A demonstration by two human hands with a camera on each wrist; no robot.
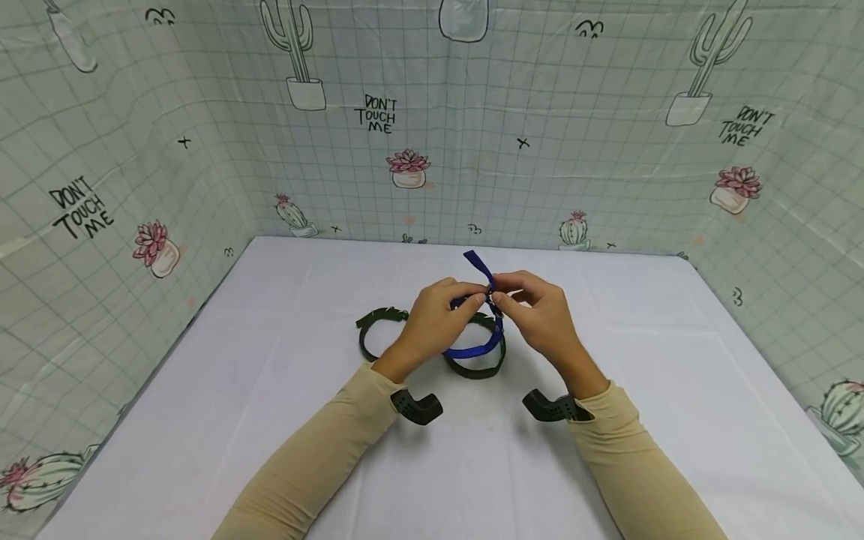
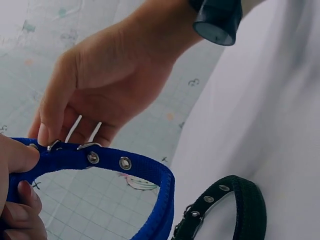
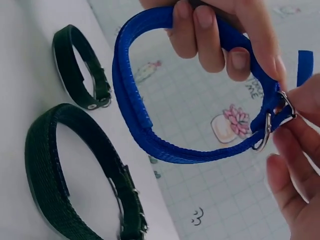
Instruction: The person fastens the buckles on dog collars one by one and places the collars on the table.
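Observation:
Both hands hold a blue webbing pet collar (image 1: 483, 350) formed into a loop, raised over the table. My left hand (image 1: 437, 313) grips the band left of the metal buckle (image 3: 287, 106), its fingers curled round the webbing in the right wrist view. My right hand (image 1: 545, 319) pinches the collar at the buckle with thumb and fingers. The strap's free end (image 1: 478, 264) sticks up past the buckle. A metal D-ring (image 3: 265, 134) hangs beside the buckle, and eyelets (image 2: 125, 163) show along the band. Fingers partly hide the buckle in the head view.
Two dark green looped collars lie on the white table (image 1: 270, 420): one collar (image 1: 365, 335) left of the hands, another collar (image 1: 472, 373) beneath the blue one. Patterned cloth (image 1: 472, 97) hangs behind and at the sides. Each wrist wears a black camera (image 1: 417, 407).

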